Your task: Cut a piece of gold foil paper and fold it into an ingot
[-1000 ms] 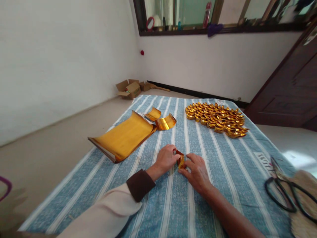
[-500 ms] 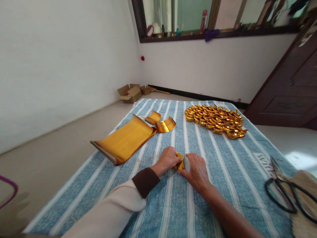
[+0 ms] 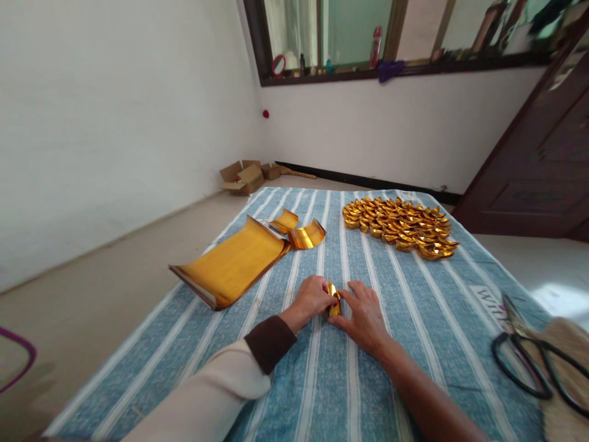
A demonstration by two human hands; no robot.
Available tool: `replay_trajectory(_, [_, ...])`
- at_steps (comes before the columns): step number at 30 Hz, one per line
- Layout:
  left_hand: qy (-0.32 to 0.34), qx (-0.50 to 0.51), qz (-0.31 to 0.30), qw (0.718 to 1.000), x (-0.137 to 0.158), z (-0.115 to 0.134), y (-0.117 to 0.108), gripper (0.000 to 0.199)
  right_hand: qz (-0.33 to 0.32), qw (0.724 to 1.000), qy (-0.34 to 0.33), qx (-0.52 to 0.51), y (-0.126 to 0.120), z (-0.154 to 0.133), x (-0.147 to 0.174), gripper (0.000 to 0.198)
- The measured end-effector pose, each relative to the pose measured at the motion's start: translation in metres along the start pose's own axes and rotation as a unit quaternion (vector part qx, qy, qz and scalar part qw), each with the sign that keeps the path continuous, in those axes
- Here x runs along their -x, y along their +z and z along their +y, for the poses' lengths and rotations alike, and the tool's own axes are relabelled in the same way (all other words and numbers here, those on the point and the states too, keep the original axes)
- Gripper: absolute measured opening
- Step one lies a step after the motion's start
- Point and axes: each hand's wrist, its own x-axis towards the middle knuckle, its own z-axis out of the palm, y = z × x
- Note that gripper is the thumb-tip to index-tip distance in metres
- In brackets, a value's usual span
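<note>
A small folded piece of gold foil paper point(image 3: 332, 288) lies between my hands on the striped cloth. My left hand point(image 3: 313, 297) pinches its left side, the thumb laid over the fold. At its right side my right hand point(image 3: 365, 313) grips it between thumb and index finger, the other fingers stretched forward. To the left lies a stack of gold foil paper point(image 3: 234, 261), its edges curling up. Two curled gold sheets, a nearer one point(image 3: 307, 237) and a farther one point(image 3: 284, 220), sit by its far corner. Many folded gold paper ingots point(image 3: 398, 224) stand in packed rows at the far right.
A blue cloth with white stripes point(image 3: 257, 368) covers the table. Black-handled scissors point(image 3: 519, 344) rest at the right edge, partly on a tan cloth point(image 3: 568, 362). Beyond the table are an open cardboard box point(image 3: 246, 178) on the floor and a dark door point(image 3: 529, 166).
The gold piece's right side has been folded over, making it narrower. My right thumb and index finger have closed in against it, while my left hand keeps its pinch.
</note>
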Motion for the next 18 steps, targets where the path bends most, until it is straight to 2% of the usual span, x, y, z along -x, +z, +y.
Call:
replay_trajectory(3, [-0.001, 0.042, 0.002, 0.999, 0.006, 0.000, -0.001, 0.014, 0.015, 0.999, -0.008, -0.029, 0.000, 0.000, -0.001, 0.051])
replay_trajectory(8, [-0.012, 0.128, -0.042, 0.991, 0.018, 0.001, -0.001, 0.017, 0.029, 0.998, -0.013, -0.062, 0.002, 0.002, -0.002, 0.037])
replay_trajectory(18, [-0.035, 0.237, -0.093, 0.966, 0.023, 0.000, -0.010, 0.018, 0.062, 0.990, -0.007, -0.127, 0.002, -0.001, 0.001, 0.036])
